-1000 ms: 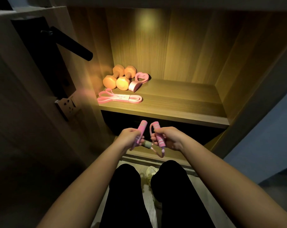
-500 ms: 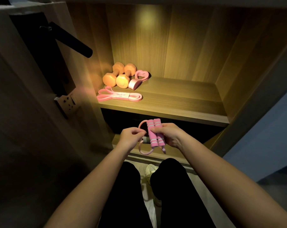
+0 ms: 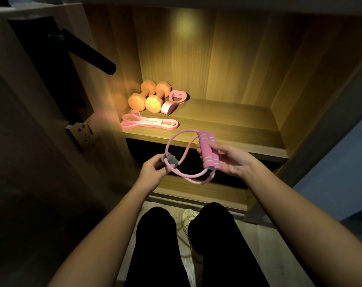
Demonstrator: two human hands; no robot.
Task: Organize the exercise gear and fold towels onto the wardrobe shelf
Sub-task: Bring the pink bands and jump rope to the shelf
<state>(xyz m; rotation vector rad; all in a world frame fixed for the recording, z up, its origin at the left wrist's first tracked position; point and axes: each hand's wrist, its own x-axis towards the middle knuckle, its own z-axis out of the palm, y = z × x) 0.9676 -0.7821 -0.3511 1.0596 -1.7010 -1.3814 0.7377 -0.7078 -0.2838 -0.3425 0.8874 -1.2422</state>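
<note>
Head view: right hand [image 3: 231, 160] wraps fingers [image 3: 217, 145] round two banded foam handles [image 3: 207, 151]; left hand [image 3: 152, 168] pinches the pink tube's grey joint [image 3: 170, 159], before the wooden shelf [image 3: 227, 131] edge; dumbbells [image 3: 153, 102] at 10 o'clock.

A home: a wooden wardrobe [image 3: 217, 59] stands beyond the right hand [image 3: 230, 160], a door handle [image 3: 89, 53] and socket [image 3: 82, 131] beyond the left hand [image 3: 153, 168].

2 dumbbells [image 3: 149, 98] lie left on the shelf [image 3: 227, 125], a band [image 3: 150, 123] before them

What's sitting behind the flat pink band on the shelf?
Two orange dumbbells and a pink heart-shaped trainer, side by side. The shelf behind them is hidden.
</note>
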